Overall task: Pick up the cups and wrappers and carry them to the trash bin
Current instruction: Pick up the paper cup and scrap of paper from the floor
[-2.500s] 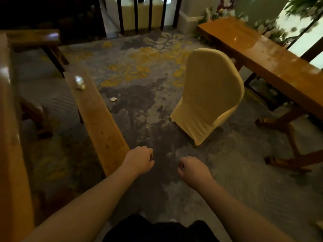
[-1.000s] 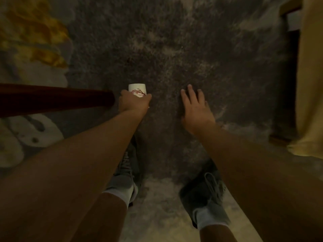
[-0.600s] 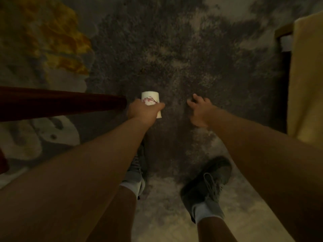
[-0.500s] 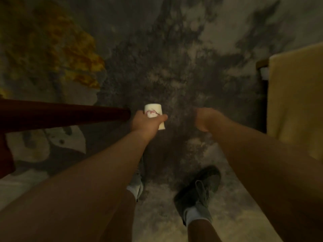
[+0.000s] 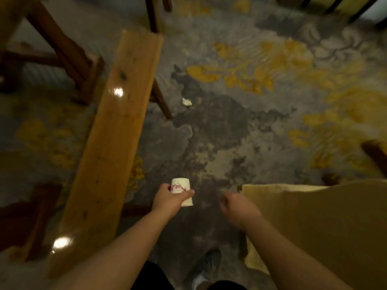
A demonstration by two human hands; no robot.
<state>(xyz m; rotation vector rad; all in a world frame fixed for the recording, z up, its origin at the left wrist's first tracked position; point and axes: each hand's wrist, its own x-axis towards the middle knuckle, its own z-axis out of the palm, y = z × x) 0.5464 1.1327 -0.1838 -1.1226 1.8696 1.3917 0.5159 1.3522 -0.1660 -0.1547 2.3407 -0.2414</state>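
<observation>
Carpet [image 5: 240,132] view now wider, left hand [image 5: 169,200] still gripping cup [image 5: 182,190]

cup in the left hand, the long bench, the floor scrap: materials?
Small white cup with red print, held by the left hand: likely paper, matte, opaque. Long orange-brown bench: wood, glossy varnish; knots and bright glare spots show. Small white crumpled scrap on the carpet: probably paper or tissue, too blurred to tell.

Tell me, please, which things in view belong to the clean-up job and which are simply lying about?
Job: paper cup held in the left hand; crumpled wrapper on the carpet; empty right hand.
Lying about: wooden bench; cloth-covered chair.
</observation>
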